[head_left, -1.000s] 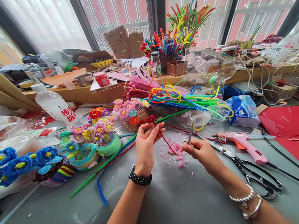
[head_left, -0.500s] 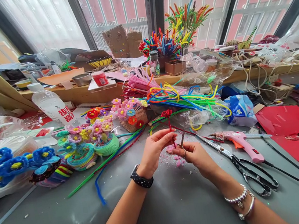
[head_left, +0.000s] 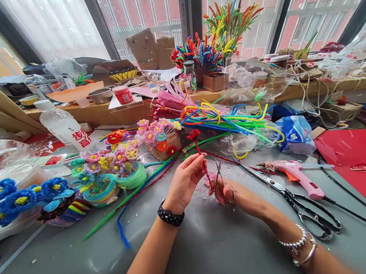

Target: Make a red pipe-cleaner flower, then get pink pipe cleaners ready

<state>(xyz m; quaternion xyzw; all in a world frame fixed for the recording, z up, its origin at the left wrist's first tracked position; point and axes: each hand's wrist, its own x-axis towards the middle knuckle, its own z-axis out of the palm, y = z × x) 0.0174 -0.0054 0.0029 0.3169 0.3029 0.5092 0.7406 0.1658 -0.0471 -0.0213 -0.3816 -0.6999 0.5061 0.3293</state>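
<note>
Trimming looks to be the step you have in hand. Your left hand (head_left: 184,180) pinches the red stem (head_left: 201,158) between thumb and fingertips, closed tight on its lower part. The stem stands almost upright above the grey table (head_left: 199,252), and its curled head (head_left: 193,134) rises in front of the flower basket (head_left: 162,143). Your right hand (head_left: 237,195), just beside the left, is wrapped around the handles of the small scissors (head_left: 218,175). The blades point upward and are parted a little, with their tips close to the stem just beneath your left fingertips. Whether the stem already lies between the blades I cannot tell from this angle. Pink clippings (head_left: 211,180) are scattered on the table right under both hands. By my judgement the next move calls for setting the blades square across the stem at the spot you want. Seat the stem deep towards the pivot, since its core will likely resist a bite from the tips. Keep the pinch steady so the stem does not twist, and keep your thumb and fingertips clear of the edges. The large scissors (head_left: 294,200) and the pink glue gun (head_left: 293,171) lie to your right, apart from both hands.
</note>
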